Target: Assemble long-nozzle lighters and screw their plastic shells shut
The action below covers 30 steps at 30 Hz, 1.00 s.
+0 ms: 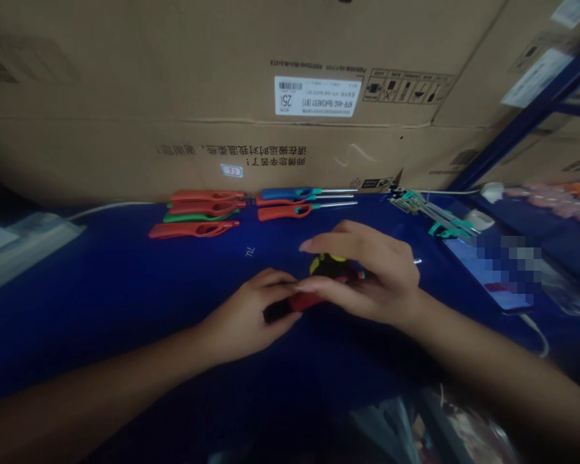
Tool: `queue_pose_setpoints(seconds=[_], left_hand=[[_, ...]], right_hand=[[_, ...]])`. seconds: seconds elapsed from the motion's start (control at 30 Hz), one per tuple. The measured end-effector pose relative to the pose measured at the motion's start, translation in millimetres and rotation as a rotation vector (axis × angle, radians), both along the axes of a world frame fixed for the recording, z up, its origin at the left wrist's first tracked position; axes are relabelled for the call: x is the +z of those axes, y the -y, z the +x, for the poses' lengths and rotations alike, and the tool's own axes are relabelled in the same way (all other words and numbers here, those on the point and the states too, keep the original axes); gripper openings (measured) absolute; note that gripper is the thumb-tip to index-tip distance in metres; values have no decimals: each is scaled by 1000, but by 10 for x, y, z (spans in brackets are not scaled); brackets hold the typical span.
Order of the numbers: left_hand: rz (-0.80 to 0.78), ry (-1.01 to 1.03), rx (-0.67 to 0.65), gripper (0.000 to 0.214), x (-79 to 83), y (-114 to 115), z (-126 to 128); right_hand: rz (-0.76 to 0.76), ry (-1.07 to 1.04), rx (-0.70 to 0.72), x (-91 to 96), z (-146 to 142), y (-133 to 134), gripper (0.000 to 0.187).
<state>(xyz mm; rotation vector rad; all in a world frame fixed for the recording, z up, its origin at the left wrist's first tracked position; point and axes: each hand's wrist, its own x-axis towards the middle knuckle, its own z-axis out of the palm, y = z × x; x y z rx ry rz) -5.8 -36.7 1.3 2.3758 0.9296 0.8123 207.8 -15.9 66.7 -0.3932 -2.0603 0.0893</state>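
Both my hands meet over the middle of the blue table [101,290]. My left hand [251,316] is closed round the dark end of a red long-nosed lighter [303,301]. My right hand [367,277] curls over the lighter's other end, where black, yellow and red parts show under the fingers. A thin metal tip sticks out past my right hand. Most of the lighter is hidden by the two hands.
At the back lie several red and green lighter shells [198,211] and lighters with metal tubes [304,201]. More teal parts [430,216] and a phone [493,270] lie right. Large cardboard boxes [270,77] wall the rear. A clear plastic tray [19,241] sits left.
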Motion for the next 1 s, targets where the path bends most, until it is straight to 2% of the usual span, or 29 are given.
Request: queue_pose_setpoints(seconds=[0.07, 0.1, 0.2, 0.27, 0.33, 0.43, 0.5, 0.53, 0.6, 0.7, 0.73, 0.8, 0.87, 0.9, 0.93, 1.0], left_hand=[[-3, 8, -5, 25, 2, 1, 5], [-3, 13, -2, 26, 1, 1, 6], [-13, 2, -4, 27, -7, -2, 5], [-15, -15, -7, 27, -13, -5, 0], [-8, -18, -3, 27, -18, -8, -4], [-10, -9, -10, 27, -22, -7, -7], [-19, -5, -10, 27, -26, -3, -8], [-21, -1, -8, 27, -29, -1, -8], [-22, 7, 0, 26, -35, 1, -7], [-13, 16, -1, 25, -36, -3, -6], [-17, 14, -3, 25, -33, -5, -4], [-28, 13, -1, 27, -22, -10, -1], [-37, 11, -8, 26, -10, -12, 4], [-36, 13, -12, 25, -6, -12, 6], [-30, 18, -14, 24, -5, -11, 6], [-19, 29, -13, 23, -11, -8, 5]], right_hand=[[124, 13, -78, -17, 33, -7, 23], [112, 35, -62, -13, 49, -8, 22], [-141, 125, 119, 36, 68, -6, 35], [-277, 138, 223, 60, 52, -7, 35], [-230, 75, 213, 58, 34, -9, 29], [24, 21, 16, 43, 45, -6, 20], [114, 83, -41, 61, 75, 4, 16], [98, 129, -19, 80, 88, 11, 17], [-24, 206, 77, 118, 98, 23, 28], [-190, 181, 181, 118, 68, 23, 33], [-175, 137, 170, 99, 55, 17, 29], [-44, 66, 86, 55, 40, -1, 26], [95, 87, 42, 33, 43, -12, 29], [110, 123, 61, 37, 48, -12, 31], [80, 166, 102, 48, 52, -7, 33], [-71, 221, 200, 77, 54, 8, 36]])
